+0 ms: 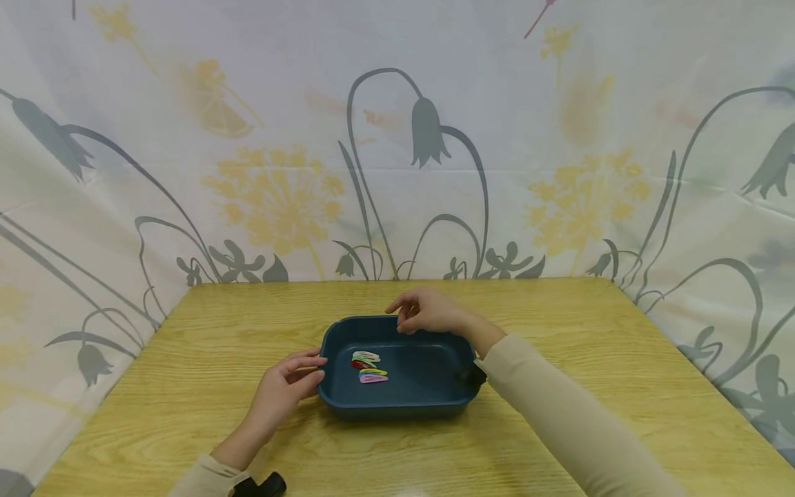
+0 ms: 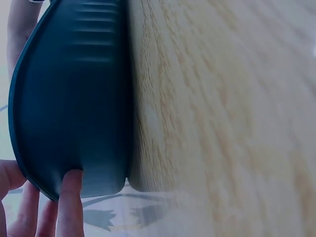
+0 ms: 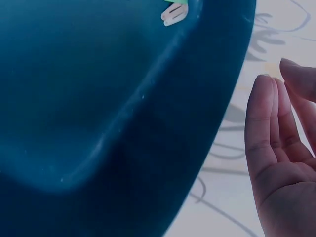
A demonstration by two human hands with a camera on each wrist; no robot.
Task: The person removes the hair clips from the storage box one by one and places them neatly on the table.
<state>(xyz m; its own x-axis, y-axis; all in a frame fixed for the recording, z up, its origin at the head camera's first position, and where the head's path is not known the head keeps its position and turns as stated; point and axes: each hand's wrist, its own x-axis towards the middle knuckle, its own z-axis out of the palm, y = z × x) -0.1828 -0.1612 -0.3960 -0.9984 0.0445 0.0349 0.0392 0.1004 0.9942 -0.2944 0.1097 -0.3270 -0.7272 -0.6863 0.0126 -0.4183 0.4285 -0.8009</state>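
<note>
A dark blue plastic basin (image 1: 422, 414) stands on the table. Several snap hair clips lie in its left half: a white clip (image 1: 366, 356), green and red ones beside it, and yellow, blue and pink ones (image 1: 373, 378) nearer the front. My left hand (image 1: 282, 390) touches the basin's left end, fingertips at the rim and a digit (image 2: 71, 202) against the outer wall. Over the far rim hovers my right hand (image 1: 431, 312), fingers loosely bent, with nothing between them. In the right wrist view it shows beside the rim, and the white clip (image 3: 175, 14) appears at the top.
The wood-grain table (image 1: 248, 310) extends on all sides of the basin. Behind and beside it hangs a pale cloth (image 1: 385, 207) printed with grey and yellow flowers. Dark wrist devices (image 1: 261, 485) show at both sleeves; the right sleeve (image 1: 559, 407) crosses the basin's right corner.
</note>
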